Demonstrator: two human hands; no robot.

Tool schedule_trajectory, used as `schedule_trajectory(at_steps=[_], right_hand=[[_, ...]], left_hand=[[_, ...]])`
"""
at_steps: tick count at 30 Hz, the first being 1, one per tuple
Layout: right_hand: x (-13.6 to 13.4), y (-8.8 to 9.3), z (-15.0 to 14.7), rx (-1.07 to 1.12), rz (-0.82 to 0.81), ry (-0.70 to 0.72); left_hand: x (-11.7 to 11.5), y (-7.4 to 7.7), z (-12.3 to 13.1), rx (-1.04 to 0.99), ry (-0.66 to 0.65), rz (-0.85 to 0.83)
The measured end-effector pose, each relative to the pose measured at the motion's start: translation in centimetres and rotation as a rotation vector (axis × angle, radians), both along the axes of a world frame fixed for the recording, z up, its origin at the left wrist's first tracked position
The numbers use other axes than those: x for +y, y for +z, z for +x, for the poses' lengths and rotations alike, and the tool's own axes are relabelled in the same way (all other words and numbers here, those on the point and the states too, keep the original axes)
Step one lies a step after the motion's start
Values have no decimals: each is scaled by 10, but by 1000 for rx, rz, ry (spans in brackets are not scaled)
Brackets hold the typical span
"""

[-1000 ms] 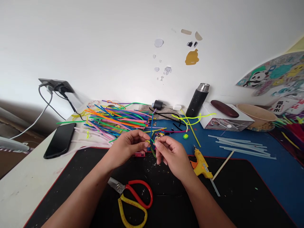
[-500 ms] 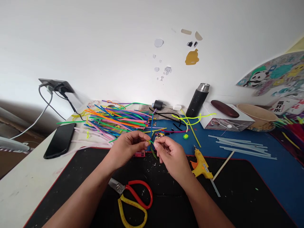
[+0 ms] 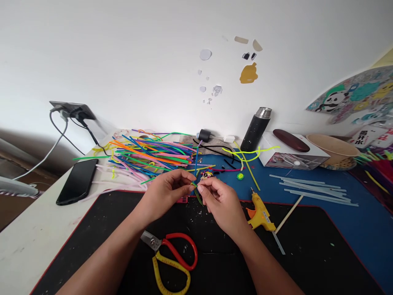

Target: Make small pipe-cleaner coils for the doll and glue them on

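Note:
Close together over the back edge of the black mat, my left hand (image 3: 172,186) and my right hand (image 3: 218,198) both pinch a small green pipe cleaner piece (image 3: 194,184). A bit of yellow shows by the left fingertips. Most of the piece is hidden by the fingers. Below the fingertips hangs a darker green strip (image 3: 198,197); what it joins I cannot make out. Just behind the right hand lies a small multicoloured figure (image 3: 208,173). A blue pipe cleaner (image 3: 196,162) stands out behind the fingers.
Scissors (image 3: 172,262) with red and yellow handles lie on the mat (image 3: 215,262). A yellow glue gun (image 3: 260,212) rests right of my hand, near glue sticks (image 3: 316,189). Behind are a pipe cleaner pile (image 3: 153,152) and a black flask (image 3: 256,129). A phone (image 3: 77,181) lies left.
My fingertips have come slightly closer together, the right hand shifting a little left. The green piece stays pinched between them; the other things have not moved.

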State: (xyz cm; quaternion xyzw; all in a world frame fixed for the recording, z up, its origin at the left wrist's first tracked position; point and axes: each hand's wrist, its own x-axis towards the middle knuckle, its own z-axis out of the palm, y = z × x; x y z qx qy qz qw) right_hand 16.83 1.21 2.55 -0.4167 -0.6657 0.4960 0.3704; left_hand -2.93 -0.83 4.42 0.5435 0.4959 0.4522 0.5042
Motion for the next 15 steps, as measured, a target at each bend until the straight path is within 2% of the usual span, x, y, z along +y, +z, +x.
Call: schedule_trajectory(at_steps=[5, 15], right_hand=[[0, 2, 1, -20, 17, 3], [0, 3, 2, 4, -47, 19]], left_hand=[[-1, 1, 0, 45, 8, 20], [-1, 3, -2, 85, 11, 39]])
